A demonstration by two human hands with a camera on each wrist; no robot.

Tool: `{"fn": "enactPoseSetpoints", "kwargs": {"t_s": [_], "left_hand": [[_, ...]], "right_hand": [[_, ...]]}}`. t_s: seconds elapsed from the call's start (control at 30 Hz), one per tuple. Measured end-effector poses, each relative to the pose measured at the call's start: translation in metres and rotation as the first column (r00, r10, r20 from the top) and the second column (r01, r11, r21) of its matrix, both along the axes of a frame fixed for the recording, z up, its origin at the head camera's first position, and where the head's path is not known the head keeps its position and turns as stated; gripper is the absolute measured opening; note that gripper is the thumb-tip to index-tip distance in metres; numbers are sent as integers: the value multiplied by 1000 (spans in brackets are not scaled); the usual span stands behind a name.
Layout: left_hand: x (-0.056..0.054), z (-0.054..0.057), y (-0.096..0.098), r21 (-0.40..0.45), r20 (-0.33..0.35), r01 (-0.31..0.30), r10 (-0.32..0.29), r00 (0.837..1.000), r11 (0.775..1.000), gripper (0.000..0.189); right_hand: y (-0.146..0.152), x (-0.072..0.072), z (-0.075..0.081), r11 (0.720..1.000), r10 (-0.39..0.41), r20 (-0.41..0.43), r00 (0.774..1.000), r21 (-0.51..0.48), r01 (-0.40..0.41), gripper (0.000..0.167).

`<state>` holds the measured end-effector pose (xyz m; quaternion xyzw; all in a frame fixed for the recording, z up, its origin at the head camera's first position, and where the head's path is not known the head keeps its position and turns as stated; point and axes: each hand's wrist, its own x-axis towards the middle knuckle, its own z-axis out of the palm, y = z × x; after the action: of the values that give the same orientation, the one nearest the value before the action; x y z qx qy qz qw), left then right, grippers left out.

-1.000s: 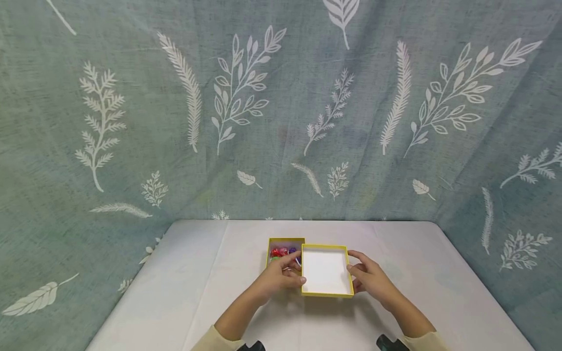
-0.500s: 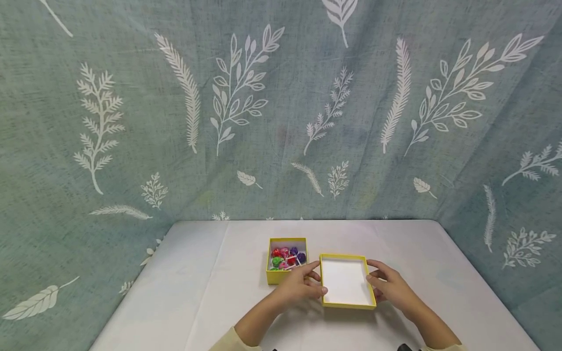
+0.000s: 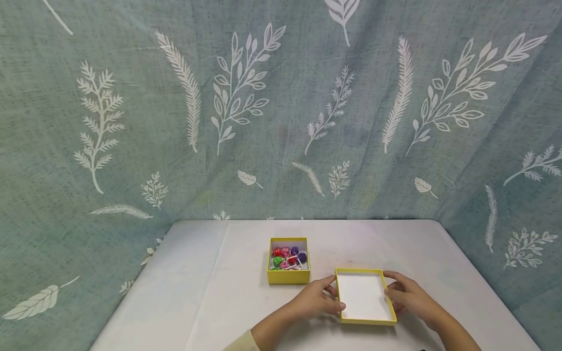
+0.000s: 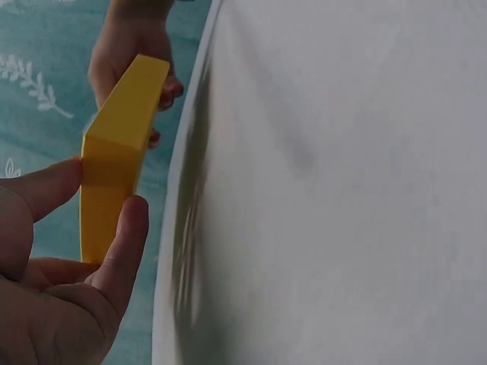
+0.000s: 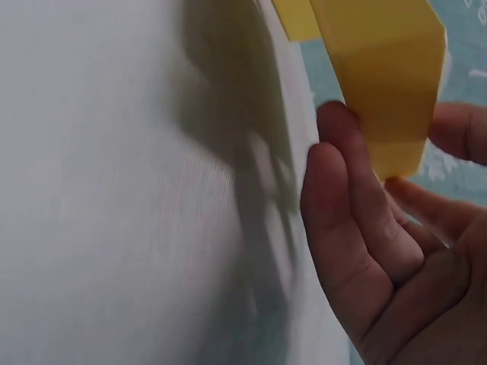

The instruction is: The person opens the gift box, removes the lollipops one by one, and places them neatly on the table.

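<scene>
A shallow yellow box lid (image 3: 364, 295) with a white inside faces hollow side up, held a little above the table by both hands. My left hand (image 3: 316, 298) pinches its left side, thumb at the rim and fingers below. On the opposite side my right hand (image 3: 410, 296) grips the lid the same way. Both wrist views show the lid's yellow outer wall (image 4: 110, 190) between thumb and fingers, with its shadow on the cloth. Behind and left of the lid stands the open yellow box (image 3: 288, 277), holding several wrapped lollipops (image 3: 285, 252) in red, pink, green and purple.
A white cloth (image 3: 232, 292) covers the table. Blue-green curtains (image 3: 281, 122) with white leaf prints hang behind it and along both sides.
Both hands have carried the lid right and toward the person, away from the box. The lollipops it partly covered in view now show fully. The box stays in place.
</scene>
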<state>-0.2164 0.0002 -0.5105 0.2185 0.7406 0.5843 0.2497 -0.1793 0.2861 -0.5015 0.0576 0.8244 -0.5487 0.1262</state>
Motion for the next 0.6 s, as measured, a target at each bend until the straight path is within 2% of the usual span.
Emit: {"fn": "enactPoseSetpoints", "kwargs": {"t_s": [0.2,0.37,0.6], "left_hand": [[9,-8,8,-28,-41,13,-14,999,1000,83],[14,-7,15,-44,-29,28,-29,999,999,84],[16,-5,25,-121,-95,9,-21,995,993,85]], "right_hand": [[8,5,-4,1000,-14,42,999,19,13,69],[13,7,-5,994,-58,63,996,100,51,68],[16,7,-2,991,-57,57,997,125,50,68]]}}
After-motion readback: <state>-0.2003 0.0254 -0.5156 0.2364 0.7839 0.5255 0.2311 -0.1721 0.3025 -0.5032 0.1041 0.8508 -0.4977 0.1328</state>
